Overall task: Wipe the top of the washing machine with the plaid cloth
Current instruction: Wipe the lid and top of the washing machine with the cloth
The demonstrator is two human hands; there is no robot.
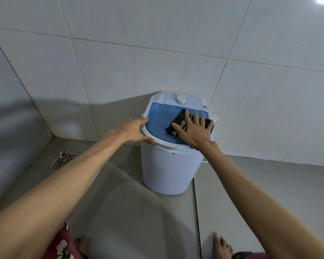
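Observation:
A small white washing machine [166, 171] stands in the tiled corner, with a blue lid [160, 116] and a white dial [181, 100] on its back panel. The dark plaid cloth [180, 119] lies folded on the right half of the lid. My right hand [194, 130] presses flat on the cloth, fingers spread. My left hand [137, 130] grips the machine's white rim on the left side, thumb at the front and fingers over the edge.
White wall tiles [157, 53] close in behind and to both sides of the machine. A metal floor drain [63, 159] sits in the grey floor at the left. My bare feet [222, 246] show at the bottom edge.

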